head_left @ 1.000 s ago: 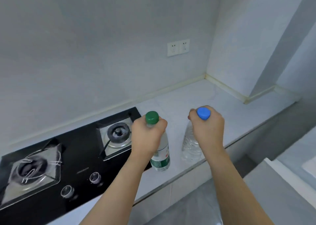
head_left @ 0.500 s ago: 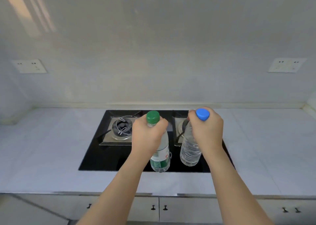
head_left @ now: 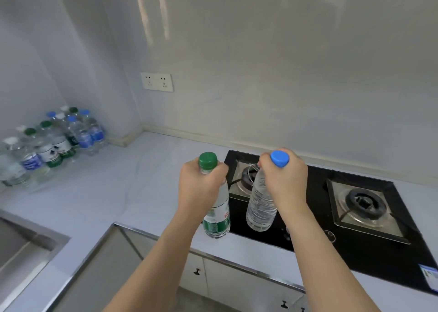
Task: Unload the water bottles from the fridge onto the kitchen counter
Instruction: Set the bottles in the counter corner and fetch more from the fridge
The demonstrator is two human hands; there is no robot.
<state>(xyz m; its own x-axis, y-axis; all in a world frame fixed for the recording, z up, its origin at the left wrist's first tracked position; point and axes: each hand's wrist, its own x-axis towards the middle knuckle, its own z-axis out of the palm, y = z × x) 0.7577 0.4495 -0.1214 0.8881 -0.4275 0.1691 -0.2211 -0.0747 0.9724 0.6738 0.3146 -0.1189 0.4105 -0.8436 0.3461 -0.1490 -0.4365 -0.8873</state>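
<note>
My left hand [head_left: 201, 186] grips the neck of a green-capped water bottle [head_left: 217, 219] with a green and white label. My right hand [head_left: 285, 181] grips the neck of a clear blue-capped water bottle [head_left: 260, 205]. Both bottles hang upright in the air above the front edge of the counter [head_left: 132, 183], by the left side of the stove. A cluster of several water bottles [head_left: 47, 146] with green, blue and white caps stands on the counter in the far left corner.
A black glass gas stove [head_left: 355, 207] with two burners is set into the counter on the right. A steel sink [head_left: 21, 245] lies at the lower left. White cabinet doors [head_left: 237, 278] run below the counter. A wall socket [head_left: 157, 82] sits above the corner.
My view has swung left: the stove has shifted right and the corner bottle cluster and sink have come into sight. Both hands still hold their bottles in the same way.
</note>
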